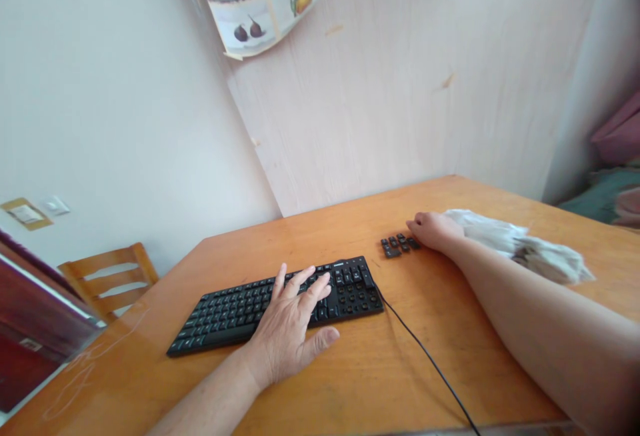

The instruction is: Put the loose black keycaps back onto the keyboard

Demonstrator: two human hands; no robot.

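A black keyboard [225, 313] lies at a slant on the wooden table. Over its right half rests my left hand [290, 329], fingers spread, thumb out past the front edge. Several key places on the number pad [357, 297] show bare sockets without caps. To the right of the keyboard, loose black keycaps [394, 246] sit in a small cluster. My right hand [436, 229] is at the far right side of that cluster, its fingers curled in and touching or just above the caps. What its fingertips hold, if anything, is hidden.
Crumpled whitish plastic bags [500, 239] lie beyond my right forearm. The keyboard's black cable [430, 359] runs over the table [350, 383] to its front edge. A wooden chair [113, 279] stands at the left, and a wall with a fruit picture [270, 3] rises behind.
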